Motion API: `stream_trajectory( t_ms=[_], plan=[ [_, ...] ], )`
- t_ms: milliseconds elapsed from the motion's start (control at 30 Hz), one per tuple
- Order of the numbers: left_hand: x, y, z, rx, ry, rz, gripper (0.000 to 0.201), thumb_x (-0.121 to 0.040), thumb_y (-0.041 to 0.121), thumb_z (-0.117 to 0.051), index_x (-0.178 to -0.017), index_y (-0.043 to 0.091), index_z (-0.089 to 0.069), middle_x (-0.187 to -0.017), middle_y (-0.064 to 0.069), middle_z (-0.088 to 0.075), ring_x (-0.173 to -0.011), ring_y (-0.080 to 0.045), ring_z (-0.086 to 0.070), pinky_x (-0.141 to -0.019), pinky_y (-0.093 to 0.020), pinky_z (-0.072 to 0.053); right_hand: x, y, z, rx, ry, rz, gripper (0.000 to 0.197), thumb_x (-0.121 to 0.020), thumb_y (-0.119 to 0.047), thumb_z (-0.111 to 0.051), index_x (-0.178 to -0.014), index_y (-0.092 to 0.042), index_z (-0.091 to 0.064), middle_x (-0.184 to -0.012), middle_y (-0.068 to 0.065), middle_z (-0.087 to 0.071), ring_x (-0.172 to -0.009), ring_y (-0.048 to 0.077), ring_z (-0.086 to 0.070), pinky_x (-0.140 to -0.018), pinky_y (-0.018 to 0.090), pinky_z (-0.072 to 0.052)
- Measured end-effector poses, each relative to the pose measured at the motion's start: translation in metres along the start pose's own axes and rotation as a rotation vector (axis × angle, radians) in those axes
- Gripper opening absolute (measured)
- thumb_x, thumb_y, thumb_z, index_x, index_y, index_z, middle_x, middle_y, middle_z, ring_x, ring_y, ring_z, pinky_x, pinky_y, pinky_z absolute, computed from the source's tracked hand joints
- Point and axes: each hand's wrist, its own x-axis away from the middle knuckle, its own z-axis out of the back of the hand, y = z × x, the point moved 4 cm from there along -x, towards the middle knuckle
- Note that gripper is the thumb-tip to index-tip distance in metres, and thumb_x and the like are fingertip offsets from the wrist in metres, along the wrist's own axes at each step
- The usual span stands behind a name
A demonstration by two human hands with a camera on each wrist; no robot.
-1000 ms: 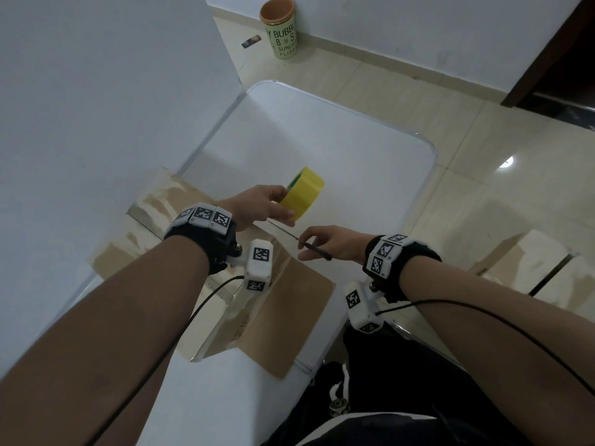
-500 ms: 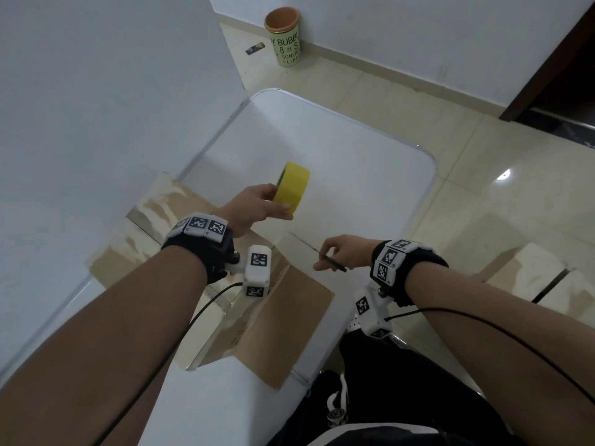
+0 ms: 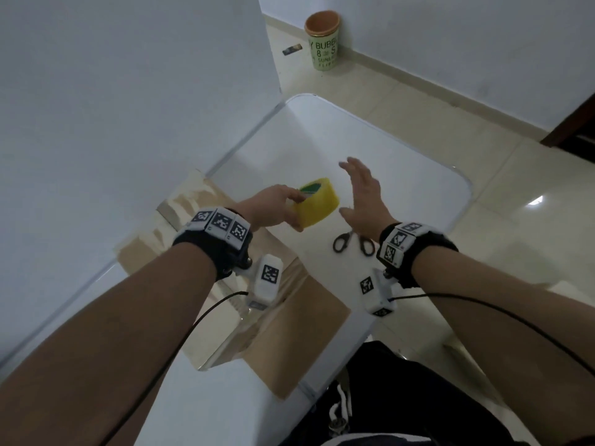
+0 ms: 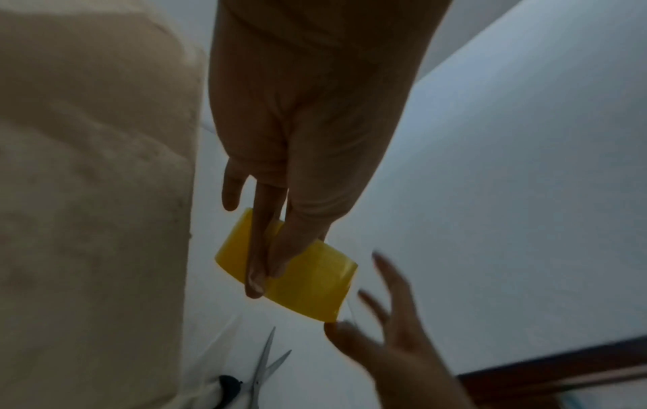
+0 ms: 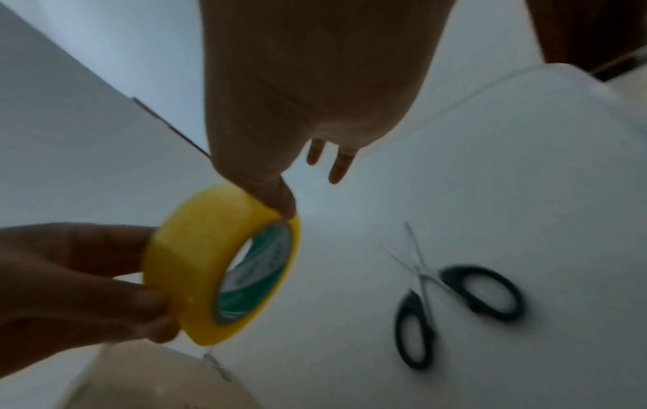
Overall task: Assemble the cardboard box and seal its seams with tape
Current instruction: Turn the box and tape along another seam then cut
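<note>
Left hand [image 3: 273, 204] grips yellow tape roll [image 3: 317, 206]; floor cup [image 3: 323, 40] reads "BUBB".

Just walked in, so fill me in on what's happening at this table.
A person is taping up a cardboard box, which lies on the white table with its flaps open. The left hand grips a yellow tape roll above the table. The right hand is open with fingers spread beside the roll, its thumb touching the rim. Black-handled scissors lie on the table under the right wrist, blades apart.
</note>
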Motion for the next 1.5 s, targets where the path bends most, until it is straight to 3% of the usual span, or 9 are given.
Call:
stream_trajectory(
  t_ms=[67, 167, 333, 533, 733, 1033, 1200, 1333, 1500],
  plan=[
    [-0.007, 0.005, 0.002, -0.165, 0.007, -0.03, 0.065, -0.069, 0.016, -0.084, -0.129, 0.019, -0.059, -0.123, -0.001, -0.05, -0.113, -0.02, -0.046, -0.093, -0.032, -0.037, -0.014, -0.023, 0.008, 0.172, -0.083, 0.192, 0.066, -0.071, -0.013, -0.054, -0.133, -0.033, -0.045, -0.154, -0.004, -0.023, -0.142, 0.029, -0.02, -0.112, 0.04, -0.024],
    [-0.018, 0.012, 0.004, -0.388, -0.02, -0.108, 0.059, -0.072, 0.018, -0.081, -0.127, 0.022, -0.06, -0.128, -0.008, -0.049, -0.115, -0.028, -0.049, -0.093, -0.032, -0.037, -0.018, -0.032, 0.005, 0.353, -0.377, 0.169, 0.041, -0.083, -0.034, -0.06, -0.123, -0.027, -0.057, -0.138, -0.002, -0.048, -0.14, 0.025, -0.028, -0.108, 0.041, -0.028],
    [-0.034, 0.017, 0.006, -0.371, 0.019, -0.139, 0.06, -0.074, 0.005, -0.075, -0.127, 0.024, -0.054, -0.126, -0.004, -0.045, -0.11, -0.023, -0.049, -0.09, -0.031, -0.044, -0.019, -0.018, 0.003, 0.336, -0.392, 0.035, 0.038, -0.087, -0.051, -0.058, -0.112, -0.023, -0.062, -0.094, 0.005, -0.068, -0.089, 0.024, -0.062, -0.074, 0.03, -0.042],
    [-0.046, 0.015, 0.0, -0.227, 0.148, -0.075, 0.03, -0.088, 0.001, -0.053, -0.116, 0.012, -0.054, -0.086, -0.007, -0.071, -0.074, -0.015, -0.067, -0.07, -0.027, -0.054, -0.038, -0.021, 0.003, 0.548, -0.317, 0.105, 0.038, -0.091, -0.047, -0.054, -0.119, -0.022, -0.059, -0.116, 0.002, -0.06, -0.104, 0.023, -0.058, -0.078, 0.032, -0.046],
    [-0.061, 0.007, 0.001, -0.081, 0.133, -0.019, 0.03, -0.084, 0.004, -0.066, -0.111, 0.013, -0.057, -0.096, -0.004, -0.072, -0.077, -0.01, -0.057, -0.057, -0.014, -0.038, -0.071, -0.01, -0.012, 0.648, -0.347, 0.044, 0.033, -0.092, -0.04, -0.052, -0.114, -0.017, -0.062, -0.114, 0.005, -0.062, -0.105, 0.024, -0.058, -0.076, 0.032, -0.046],
    [-0.073, -0.011, 0.008, 0.016, -0.019, 0.074, 0.047, -0.089, 0.009, -0.062, -0.134, 0.018, -0.052, -0.138, -0.007, -0.053, -0.128, -0.019, -0.049, -0.101, -0.034, -0.044, -0.113, 0.02, -0.024, 0.808, -0.336, 0.008, 0.038, -0.091, -0.04, -0.058, -0.111, -0.007, -0.061, -0.113, 0.011, -0.064, -0.107, 0.029, -0.06, -0.087, 0.038, -0.05],
    [-0.052, -0.036, 0.034, 0.132, 0.211, 0.062, 0.03, -0.089, 0.008, -0.058, -0.117, 0.015, -0.065, -0.119, -0.002, -0.066, -0.107, -0.015, -0.063, -0.09, -0.027, -0.05, -0.116, 0.035, -0.036, 0.635, -0.403, -0.12, 0.032, -0.096, -0.027, -0.051, -0.112, -0.001, -0.059, -0.116, 0.017, -0.062, -0.108, 0.034, -0.056, -0.094, 0.039, -0.044],
    [-0.026, -0.048, 0.041, 0.15, 0.36, 0.024, 0.022, -0.092, 0.009, -0.051, -0.106, 0.017, -0.067, -0.103, 0.003, -0.071, -0.088, -0.009, -0.069, -0.07, -0.015, -0.049, -0.098, 0.022, -0.042, 0.426, -0.133, -0.048, 0.037, -0.09, -0.016, -0.055, -0.123, -0.001, -0.052, -0.125, 0.02, -0.051, -0.115, 0.035, -0.047, -0.1, 0.041, -0.035],
    [0.006, -0.056, 0.028, 0.164, 0.474, -0.023, 0.018, -0.094, 0.015, -0.054, -0.105, 0.021, -0.066, -0.094, 0.007, -0.069, -0.079, -0.006, -0.065, -0.067, -0.009, -0.044, -0.048, -0.003, -0.052, -0.364, -0.211, -0.274, 0.015, -0.091, -0.004, -0.052, -0.094, -0.007, -0.067, -0.09, 0.011, -0.069, -0.073, 0.013, -0.061, -0.07, 0.024, -0.046]
  ],
)
